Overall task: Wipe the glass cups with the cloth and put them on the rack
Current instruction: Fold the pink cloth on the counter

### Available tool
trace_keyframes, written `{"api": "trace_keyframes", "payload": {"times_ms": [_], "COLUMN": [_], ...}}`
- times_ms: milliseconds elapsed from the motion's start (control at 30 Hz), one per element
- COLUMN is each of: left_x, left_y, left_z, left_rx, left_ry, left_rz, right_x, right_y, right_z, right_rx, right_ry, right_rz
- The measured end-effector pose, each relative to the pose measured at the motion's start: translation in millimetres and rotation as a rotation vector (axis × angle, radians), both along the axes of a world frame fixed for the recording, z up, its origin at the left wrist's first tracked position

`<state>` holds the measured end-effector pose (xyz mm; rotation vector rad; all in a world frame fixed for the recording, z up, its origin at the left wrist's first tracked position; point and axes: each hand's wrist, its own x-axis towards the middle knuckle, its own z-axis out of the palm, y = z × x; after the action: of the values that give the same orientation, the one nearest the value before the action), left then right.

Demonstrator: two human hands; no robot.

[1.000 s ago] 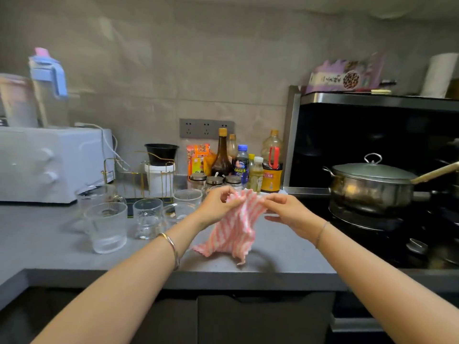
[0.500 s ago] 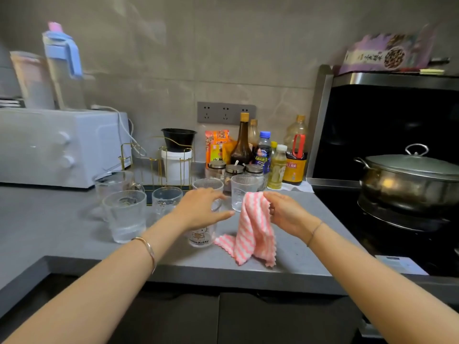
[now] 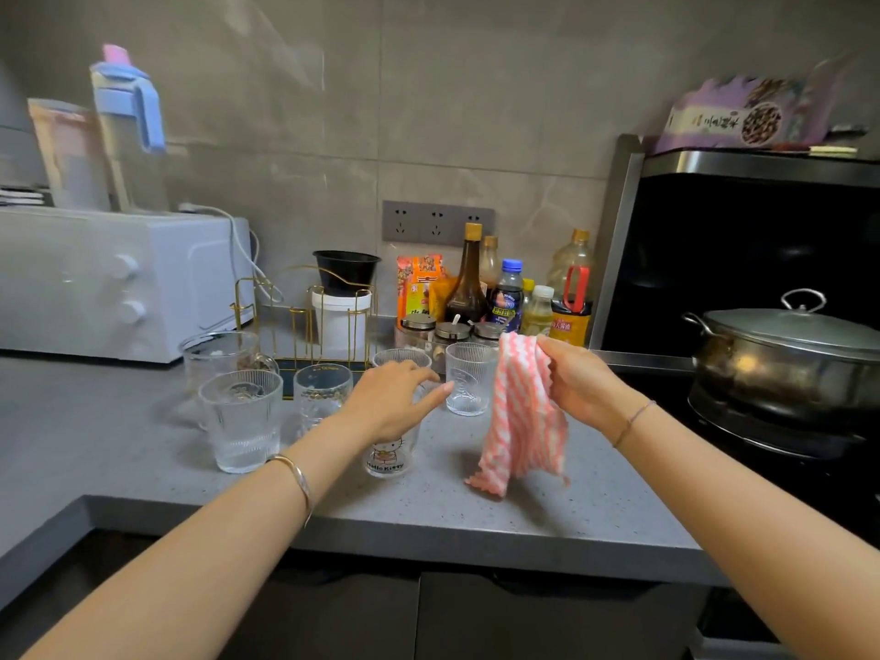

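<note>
Six clear glass cups stand grouped on the left half of the grey speckled counter, set back from its front edge. The cartoon-cat printed cup is nearest that edge. Above it is the left hand, fingers straight and relaxed and gripping nothing; I cannot tell whether it touches the rim. A ribbed tumbler stands just beyond the fingertips. The right hand pinches the top of a pink-and-white striped cloth, which hangs down to the counter, with bare surface between it and the front edge. A gold wire rack stands behind the cups, toward the back wall. A lidded steel pot sits beyond the counter's right edge.
</note>
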<state>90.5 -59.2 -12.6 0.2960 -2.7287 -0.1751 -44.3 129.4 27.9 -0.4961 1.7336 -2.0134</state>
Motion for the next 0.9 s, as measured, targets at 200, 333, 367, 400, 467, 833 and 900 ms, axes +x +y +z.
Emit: {"api": "trace_keyframes", "payload": {"times_ms": [200,333,367,400,467,833,900], "left_x": [-12.3,-18.8,-19.0,-18.0,-16.5,-49.9,-65.4], "left_y": [48.8,64.0,67.6,70.1,73.0,60.2,58.2], "left_z": [39.1,53.2,55.8,57.6,59.1,38.1,34.6], "left_rx": [0.806,1.199,1.230,1.234,1.202,1.096,1.149], "left_ry": [0.084,0.008,-0.006,-0.006,0.008,-0.249,-0.178], "left_rz": [-0.273,-0.373,-0.398,-0.412,-0.431,-0.382,-0.341], "right_x": [10.0,17.4,17.9,19.4,19.4,-23.2,-38.0], "right_y": [10.9,27.3,34.0,39.7,51.2,100.1,99.3], "right_z": [16.8,34.7,39.1,43.1,47.1,14.6,12.6], "right_rx": [0.032,0.025,0.026,0.027,0.037,0.106,0.106], "right_ry": [0.113,0.171,0.185,0.197,0.224,0.239,0.240], "right_rz": [0.037,0.058,0.055,0.050,0.049,-0.027,-0.057]}}
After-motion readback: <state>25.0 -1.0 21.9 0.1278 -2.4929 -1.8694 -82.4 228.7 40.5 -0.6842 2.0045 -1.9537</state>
